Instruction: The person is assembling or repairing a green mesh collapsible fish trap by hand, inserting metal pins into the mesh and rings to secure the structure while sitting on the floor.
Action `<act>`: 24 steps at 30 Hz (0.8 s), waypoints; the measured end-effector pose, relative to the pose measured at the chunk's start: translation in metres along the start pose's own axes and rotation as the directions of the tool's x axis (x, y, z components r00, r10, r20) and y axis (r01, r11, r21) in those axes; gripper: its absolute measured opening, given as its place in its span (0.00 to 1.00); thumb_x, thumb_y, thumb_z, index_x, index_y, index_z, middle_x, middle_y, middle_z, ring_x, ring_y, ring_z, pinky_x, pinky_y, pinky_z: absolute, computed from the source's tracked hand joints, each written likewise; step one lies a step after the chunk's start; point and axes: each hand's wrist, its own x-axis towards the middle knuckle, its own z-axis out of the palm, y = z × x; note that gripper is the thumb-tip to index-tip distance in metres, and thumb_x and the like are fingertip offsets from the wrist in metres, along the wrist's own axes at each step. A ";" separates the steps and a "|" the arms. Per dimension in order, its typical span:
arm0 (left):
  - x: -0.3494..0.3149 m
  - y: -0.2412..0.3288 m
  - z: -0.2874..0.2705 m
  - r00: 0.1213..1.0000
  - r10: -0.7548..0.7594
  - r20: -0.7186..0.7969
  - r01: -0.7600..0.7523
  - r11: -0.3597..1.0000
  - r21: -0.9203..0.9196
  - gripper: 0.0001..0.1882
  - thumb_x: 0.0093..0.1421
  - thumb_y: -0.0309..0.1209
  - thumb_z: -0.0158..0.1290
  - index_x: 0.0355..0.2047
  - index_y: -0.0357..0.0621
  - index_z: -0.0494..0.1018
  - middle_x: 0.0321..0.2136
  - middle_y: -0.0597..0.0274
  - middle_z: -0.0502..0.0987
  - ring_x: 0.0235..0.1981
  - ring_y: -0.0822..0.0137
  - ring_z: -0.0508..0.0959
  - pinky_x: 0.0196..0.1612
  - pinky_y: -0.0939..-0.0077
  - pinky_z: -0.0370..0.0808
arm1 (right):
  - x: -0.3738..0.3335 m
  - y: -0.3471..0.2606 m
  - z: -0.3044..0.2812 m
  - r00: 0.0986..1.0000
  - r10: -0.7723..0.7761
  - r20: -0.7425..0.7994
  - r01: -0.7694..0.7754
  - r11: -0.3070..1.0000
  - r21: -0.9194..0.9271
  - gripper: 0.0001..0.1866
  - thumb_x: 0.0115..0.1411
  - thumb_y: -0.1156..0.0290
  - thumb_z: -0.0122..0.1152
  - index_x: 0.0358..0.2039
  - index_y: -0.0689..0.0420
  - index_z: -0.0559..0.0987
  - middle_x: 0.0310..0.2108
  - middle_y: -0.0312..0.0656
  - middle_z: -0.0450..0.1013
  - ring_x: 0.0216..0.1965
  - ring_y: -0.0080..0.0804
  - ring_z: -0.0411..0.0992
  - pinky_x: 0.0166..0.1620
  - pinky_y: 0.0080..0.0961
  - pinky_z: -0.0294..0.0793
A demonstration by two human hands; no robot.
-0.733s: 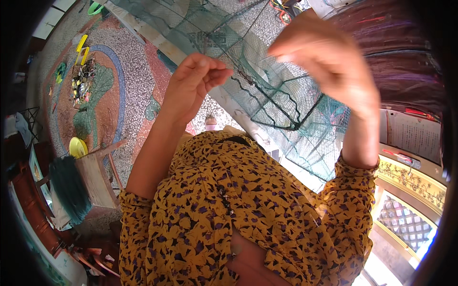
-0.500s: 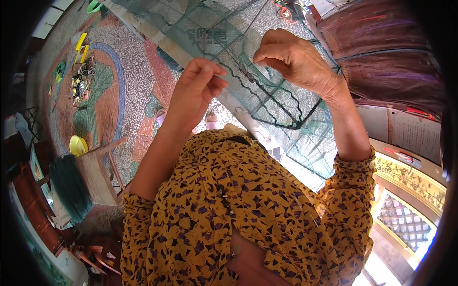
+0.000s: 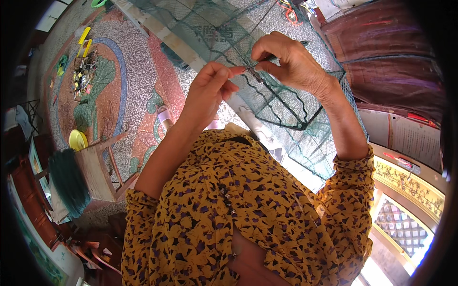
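Observation:
A green mesh net [image 3: 286, 107] with dark cords and a dark frame is spread in front of me. My left hand [image 3: 212, 88] is closed in a pinch at the net's dark cord [image 3: 269, 86], its index fingertip pointing at the cord; what it pinches is too small to make out. Just to its right, my right hand [image 3: 293, 62] curls over the same cord, thumb and index finger close together. A slim dark green tool [image 3: 304, 43] shows behind its knuckles and between its fingers; most of it is hidden.
A pale board [image 3: 248, 117] lies under the net. On the patterned floor at left are a pile of small items [image 3: 85, 76], yellow pieces [image 3: 84, 43] and a yellow bowl [image 3: 78, 140]. A wooden stool [image 3: 98, 174] stands beside dark green strands [image 3: 70, 183]. Brown fabric [image 3: 381, 57] is at right.
My hands have come closer together over the cord: the left moved slightly right, the right slightly down. The net shifted slightly, and the dark green tool now shows behind my right hand.

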 end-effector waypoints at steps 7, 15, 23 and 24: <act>0.005 -0.019 -0.007 0.987 -0.154 0.054 0.163 0.906 -0.392 0.05 0.67 0.28 0.43 0.33 0.43 0.66 0.29 0.64 0.70 0.27 0.77 0.71 0.29 0.86 0.66 | 0.005 -0.014 0.017 0.998 0.030 0.050 -0.036 0.991 0.130 0.07 0.50 0.75 0.65 0.31 0.54 0.78 0.30 0.38 0.68 0.35 0.34 0.69 0.36 0.28 0.71; 0.006 -0.014 -0.003 1.000 -0.017 0.022 0.018 1.000 -0.019 0.03 0.66 0.27 0.45 0.36 0.43 0.66 0.28 0.67 0.69 0.28 0.77 0.70 0.31 0.83 0.66 | 0.008 -0.030 0.029 0.991 -0.101 -0.087 0.093 0.992 -0.088 0.06 0.46 0.73 0.67 0.27 0.53 0.80 0.28 0.35 0.67 0.35 0.36 0.68 0.38 0.28 0.69; -0.004 0.003 0.024 0.893 0.450 0.007 -0.353 0.691 0.631 0.09 0.64 0.24 0.45 0.45 0.40 0.69 0.34 0.65 0.70 0.30 0.73 0.71 0.32 0.76 0.70 | 0.042 -0.079 0.020 0.950 -0.073 -0.304 0.248 0.769 0.590 0.07 0.56 0.64 0.63 0.29 0.53 0.77 0.28 0.31 0.69 0.34 0.24 0.68 0.38 0.21 0.69; -0.006 0.008 0.025 0.913 0.402 0.062 -0.335 0.658 0.675 0.06 0.63 0.22 0.46 0.40 0.40 0.70 0.31 0.61 0.70 0.29 0.66 0.72 0.30 0.70 0.69 | 0.045 -0.082 0.010 0.953 -0.052 -0.300 0.246 0.711 0.659 0.07 0.57 0.66 0.61 0.30 0.55 0.77 0.29 0.33 0.70 0.35 0.25 0.69 0.39 0.21 0.69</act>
